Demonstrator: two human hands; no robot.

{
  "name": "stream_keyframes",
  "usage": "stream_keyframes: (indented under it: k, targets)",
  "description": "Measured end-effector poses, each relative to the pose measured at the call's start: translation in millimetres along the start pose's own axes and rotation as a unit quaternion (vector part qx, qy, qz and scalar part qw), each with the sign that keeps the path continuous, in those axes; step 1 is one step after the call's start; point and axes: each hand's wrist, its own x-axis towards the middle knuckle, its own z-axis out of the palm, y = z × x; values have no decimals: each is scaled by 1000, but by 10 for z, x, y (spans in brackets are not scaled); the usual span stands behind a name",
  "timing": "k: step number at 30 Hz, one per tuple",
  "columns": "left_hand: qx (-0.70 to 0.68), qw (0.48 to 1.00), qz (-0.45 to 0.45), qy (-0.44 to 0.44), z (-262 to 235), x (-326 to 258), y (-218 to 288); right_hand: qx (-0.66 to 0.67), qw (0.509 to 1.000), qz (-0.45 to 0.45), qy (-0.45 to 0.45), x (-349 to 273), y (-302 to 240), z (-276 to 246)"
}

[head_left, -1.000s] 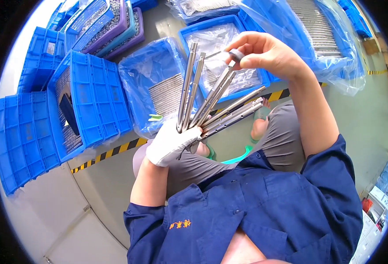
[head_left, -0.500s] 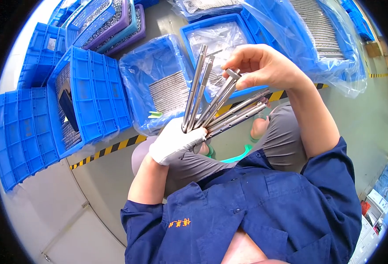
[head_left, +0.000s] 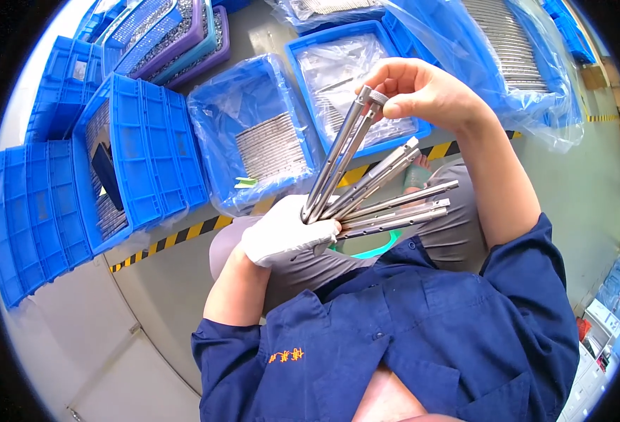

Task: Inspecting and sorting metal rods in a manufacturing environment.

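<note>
My left hand (head_left: 282,233), in a white glove, is closed round the lower ends of several slim metal rods (head_left: 338,151). They fan out up and to the right, with small holes along their sides. My bare right hand (head_left: 426,95) pinches a small round metal piece (head_left: 377,98), which looks ridged at the rim, between thumb and fingers. That piece is at the upper ends of the leftmost rods; whether it is fitted onto one I cannot tell. Other rods (head_left: 412,211) spread lower right, over my knee.
Ahead, a plastic-lined blue crate (head_left: 201,112) holds rows of similar rods, beside another lined crate (head_left: 417,130). A larger crate of rods (head_left: 489,53) stands at far right. Blue crates (head_left: 159,141) lie stacked at left; purple baskets (head_left: 197,35) of small metal parts stand behind. Striped tape (head_left: 204,226) crosses the floor.
The fan of rods has tipped to the right. The round piece in my right hand has gone from the middle rods to the ends of the leftmost ones, slightly higher.
</note>
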Motion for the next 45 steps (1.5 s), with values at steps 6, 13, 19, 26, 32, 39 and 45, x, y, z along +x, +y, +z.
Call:
stream_keyframes:
  k: [6, 13, 19, 26, 32, 39, 45]
  targets:
    - [20, 999, 28, 0, 20, 18, -18, -35, 997, 35, -55, 72, 107, 114]
    - [16, 999, -24, -22, 28, 11, 10, -27, 995, -63, 76, -7, -25, -126]
    - [50, 998, -24, -20, 62, 4, -12, 2, 999, -46, -9, -44, -34, 27]
    - [39, 997, -57, -27, 17, 80, 69, -92, 992, -89, -14, 10, -77, -55]
    - [92, 994, -32, -39, 38, 72, 155, 24, 999, 11, -25, -63, -176, 42]
    - [185, 982, 50, 0, 57, 122, -282, 68, 987, -125, 80, -254, -58, -302]
    - [-329, 933, 81, -120, 486, 43, -302, 258, 945, -115, 165, -554, 130, -200]
